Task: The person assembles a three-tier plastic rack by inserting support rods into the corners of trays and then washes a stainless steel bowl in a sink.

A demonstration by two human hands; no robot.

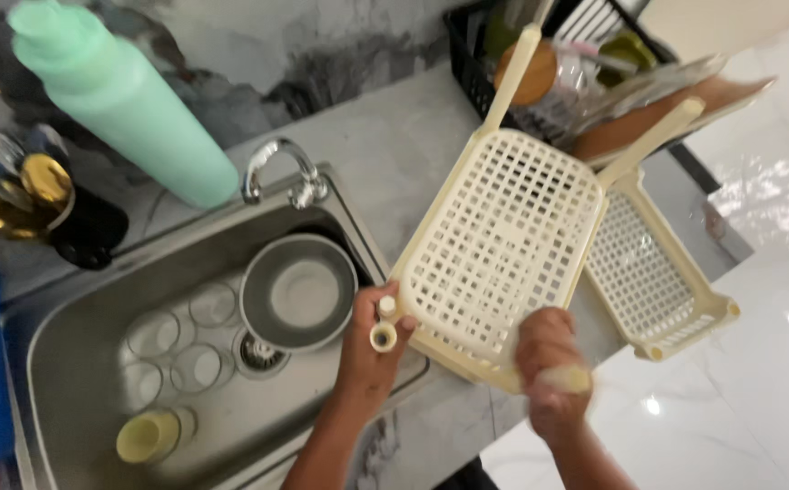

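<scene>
Left hand [372,340] pinching a cream leg tube [384,328] at the lattice shelf tray's [503,245] corner, right hand [549,363] fisting around another leg — steel bowl [299,292] sitting in the sink [77,363] just beyond the left hand.

The right hand [549,358] is motion-blurred, so its grip on the cream rack [503,245] reads poorly. Behind the rack, the dark basket [467,54] runs off the top edge, its contents indistinct. The mint bottle [122,100] is soft and cropped.
</scene>
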